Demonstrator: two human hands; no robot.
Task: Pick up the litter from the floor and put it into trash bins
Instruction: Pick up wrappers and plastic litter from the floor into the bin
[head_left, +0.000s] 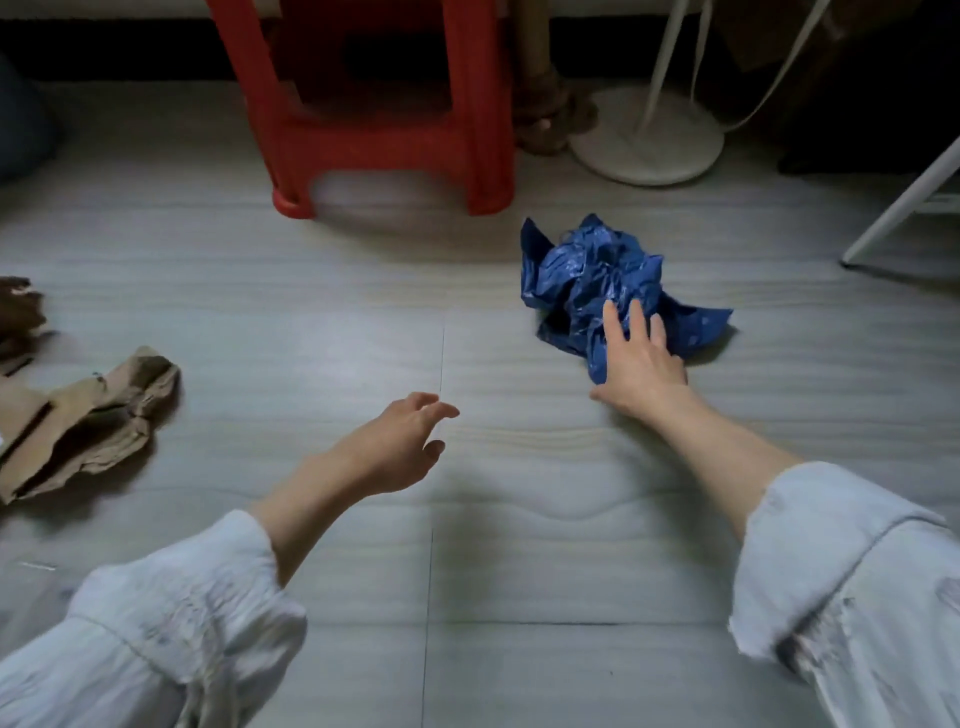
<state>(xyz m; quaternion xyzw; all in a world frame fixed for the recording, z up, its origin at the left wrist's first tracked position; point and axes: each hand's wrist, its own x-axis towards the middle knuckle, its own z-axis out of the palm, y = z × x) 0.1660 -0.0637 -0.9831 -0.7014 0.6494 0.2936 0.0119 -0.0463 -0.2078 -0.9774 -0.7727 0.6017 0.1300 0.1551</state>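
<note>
Head view: crumpled blue plastic bag lying far right on the pale floor, long axis running left-far to right-near. Right hand nearer, fingers spread straight at its near edge, gripping nothing; left hand loosely curled, empty, well apart.

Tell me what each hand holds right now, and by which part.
Nothing is held. The right hand reaches with straight fingers onto the crumpled blue bag, no grip closed. The left hand hovers empty above the floor.

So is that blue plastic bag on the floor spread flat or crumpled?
Crumpled. The blue plastic bag sits bunched in a creased heap on the floor, with the right hand reaching its near edge.
</note>
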